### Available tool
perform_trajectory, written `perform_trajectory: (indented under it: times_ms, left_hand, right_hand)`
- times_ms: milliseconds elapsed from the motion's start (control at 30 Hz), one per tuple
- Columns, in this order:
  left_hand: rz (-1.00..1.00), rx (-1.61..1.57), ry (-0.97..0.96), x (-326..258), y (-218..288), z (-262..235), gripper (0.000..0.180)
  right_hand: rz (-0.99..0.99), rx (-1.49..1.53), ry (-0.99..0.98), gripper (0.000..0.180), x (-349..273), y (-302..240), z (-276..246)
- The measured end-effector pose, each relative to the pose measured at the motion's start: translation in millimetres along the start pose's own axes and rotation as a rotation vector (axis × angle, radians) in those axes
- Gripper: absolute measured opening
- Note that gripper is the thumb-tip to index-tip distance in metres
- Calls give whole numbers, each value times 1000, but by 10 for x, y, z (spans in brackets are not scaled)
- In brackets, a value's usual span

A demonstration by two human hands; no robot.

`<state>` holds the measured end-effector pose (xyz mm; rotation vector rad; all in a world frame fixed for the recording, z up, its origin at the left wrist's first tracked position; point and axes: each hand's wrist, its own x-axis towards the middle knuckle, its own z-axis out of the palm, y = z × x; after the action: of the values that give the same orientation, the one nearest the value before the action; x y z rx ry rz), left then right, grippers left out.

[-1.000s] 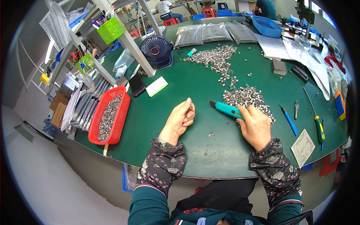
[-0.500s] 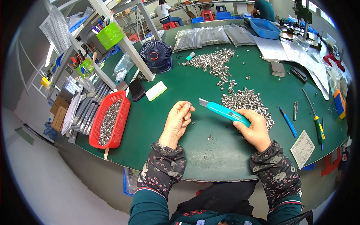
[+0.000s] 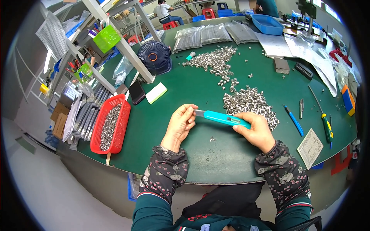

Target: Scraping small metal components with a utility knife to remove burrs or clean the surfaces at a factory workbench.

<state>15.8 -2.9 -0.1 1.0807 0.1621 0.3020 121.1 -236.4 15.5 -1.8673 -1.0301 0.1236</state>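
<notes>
My right hand (image 3: 256, 131) is closed round a turquoise utility knife (image 3: 221, 117), its blade out and pointing left. The blade tip reaches the fingertips of my left hand (image 3: 181, 121), where thumb and forefinger pinch a small metal ring, mostly hidden by the fingers. Just beyond the knife lies a heap of short silvery metal rings (image 3: 250, 104). A few thin shavings (image 3: 212, 139) rest on the green table (image 3: 227, 161) between my forearms.
A red basket (image 3: 124, 129) of metal pieces stands left, near a phone (image 3: 137, 92) and a small fan (image 3: 155, 57). More rings (image 3: 214, 60) spread farther back, before bagged rods (image 3: 216, 35). Right lie a blue pen-like tool (image 3: 294, 121), a screwdriver (image 3: 327, 129) and a paper slip (image 3: 310, 149).
The knife has moved left, and its blade now meets the left fingertips, where a gap was before. My left hand keeps its pinch. The whole view has shifted slightly.
</notes>
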Motion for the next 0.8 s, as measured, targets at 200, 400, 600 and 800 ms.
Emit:
perform_trajectory:
  times_ms: [200, 400, 600, 800]
  left_hand:
    - [-11, -181, 159, -5, 38, 38, 13]
    - [-143, 385, 61, 152, 78, 338, 11]
    - [142, 1324, 71, 311, -166, 772, 20]
    - [218, 1434, 53, 399, -342, 804, 17]
  right_hand:
    - [-52, 273, 455, 30, 68, -23, -128]
    - [-6, 397, 545, 28, 82, -6, -110]
    - [-75, 342, 540, 27, 94, 13, -116]
    - [-40, 335, 530, 29, 80, 16, -118]
